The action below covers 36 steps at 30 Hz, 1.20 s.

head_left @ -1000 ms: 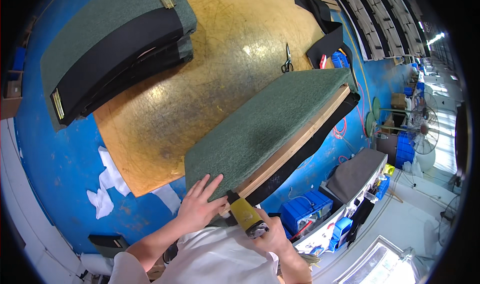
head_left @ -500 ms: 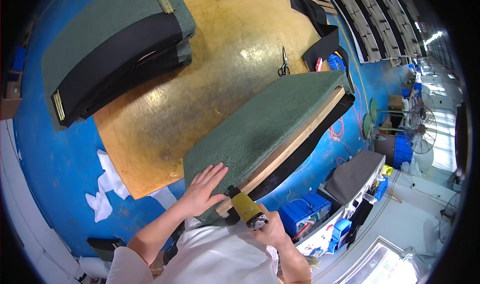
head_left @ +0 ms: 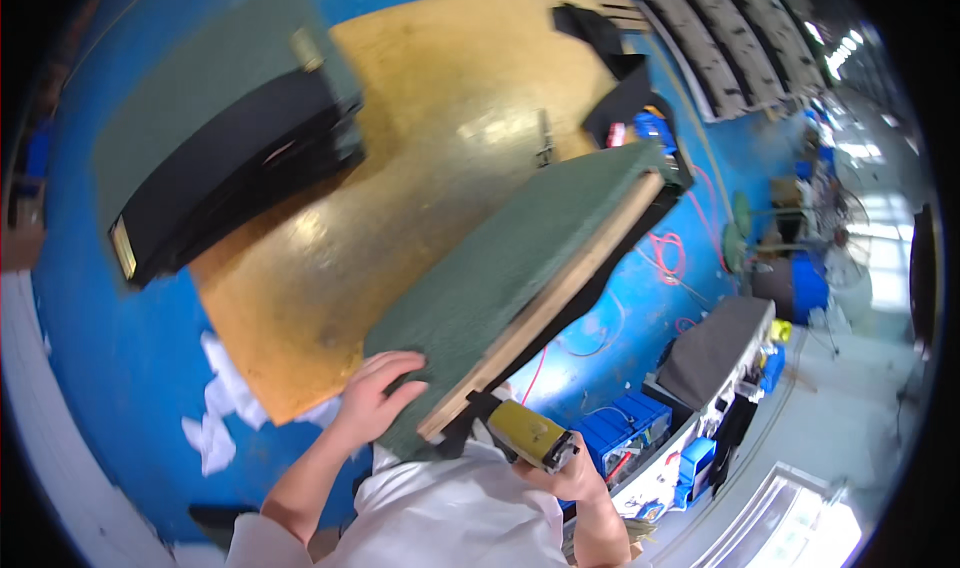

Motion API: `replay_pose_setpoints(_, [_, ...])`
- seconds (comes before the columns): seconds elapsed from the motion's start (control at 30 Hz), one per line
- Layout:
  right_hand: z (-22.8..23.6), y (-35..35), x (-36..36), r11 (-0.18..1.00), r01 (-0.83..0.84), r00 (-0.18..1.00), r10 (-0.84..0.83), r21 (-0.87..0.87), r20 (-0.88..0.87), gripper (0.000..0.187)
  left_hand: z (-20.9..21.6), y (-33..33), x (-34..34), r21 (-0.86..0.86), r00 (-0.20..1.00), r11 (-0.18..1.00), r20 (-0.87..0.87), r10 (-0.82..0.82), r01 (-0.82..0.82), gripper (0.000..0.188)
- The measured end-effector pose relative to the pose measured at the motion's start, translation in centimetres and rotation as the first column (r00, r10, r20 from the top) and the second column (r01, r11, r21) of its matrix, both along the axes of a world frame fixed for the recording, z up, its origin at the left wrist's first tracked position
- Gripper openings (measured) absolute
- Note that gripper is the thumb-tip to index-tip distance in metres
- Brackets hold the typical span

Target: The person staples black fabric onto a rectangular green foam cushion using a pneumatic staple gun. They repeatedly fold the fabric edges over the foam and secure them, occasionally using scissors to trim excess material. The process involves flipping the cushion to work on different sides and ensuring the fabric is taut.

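Note:
A green fabric-covered panel (head_left: 510, 253) lies slanting across the near side of the worktable, a bare wooden edge (head_left: 560, 293) along its right side. Black cloth (head_left: 578, 316) hangs beneath that wood. My left hand (head_left: 372, 398) rests on the near left part of the green cover, thumb and fingers apart. In my right hand (head_left: 568, 473) is a yellow and black staple gun (head_left: 525, 433), its black nose close to the near end of the wooden edge. Whether the nose touches the wood I cannot tell. My fingers on its handle are partly hidden.
Another green piece with a curved black band (head_left: 230, 148) sits on the tan worktable (head_left: 440, 78) at far left. Scissors (head_left: 545, 140) and black strips (head_left: 622, 93) lie farther back. A red hose (head_left: 668, 258) crosses the floor; a blue crate (head_left: 630, 418) stands right.
My right hand has moved the staple gun right, off the near end of the wood. My left hand has slid nearer to me, its fingers more bent. The whole view has shifted slightly.

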State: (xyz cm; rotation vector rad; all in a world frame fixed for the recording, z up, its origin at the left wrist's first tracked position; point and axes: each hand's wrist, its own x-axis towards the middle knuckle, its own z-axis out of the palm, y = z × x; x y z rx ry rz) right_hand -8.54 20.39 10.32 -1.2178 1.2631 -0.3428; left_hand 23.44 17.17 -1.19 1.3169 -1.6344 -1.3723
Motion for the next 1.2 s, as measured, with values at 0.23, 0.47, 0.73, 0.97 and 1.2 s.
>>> replay_pose_setpoints(0.23, [2.6,-2.1,-3.7,0.882,0.416,0.805,-0.471,0.221,0.361,0.042,10.0,-3.8,-15.3,-0.181,0.935,0.983,-0.347,-0.077,0.014,0.067])
replay_pose_setpoints(0.47, [2.1,-2.8,-11.9,0.512,0.820,0.561,-0.629,-0.257,0.538,0.022,10.0,-9.7,-24.8,-0.521,0.885,0.728,0.378,-0.271,0.445,0.025])
replay_pose_setpoints(0.73, [-2.9,-4.4,-31.2,0.646,0.733,0.654,-0.755,-0.214,-0.037,0.031,7.5,-21.6,-32.6,-0.567,0.730,0.681,0.680,0.069,0.464,0.068])
replay_pose_setpoints(0.97, [-16.0,-2.1,-40.1,0.570,0.821,0.546,-0.803,-0.040,-0.237,0.032,1.4,-23.2,-35.1,-0.182,0.554,0.907,0.830,-0.065,0.380,0.117])
replay_pose_setpoints(1.2, [-21.5,-4.6,-43.7,0.583,0.811,0.534,-0.772,-0.048,-0.344,0.038,0.1,-30.0,-35.3,0.095,0.726,0.958,0.633,-0.268,0.270,0.079])
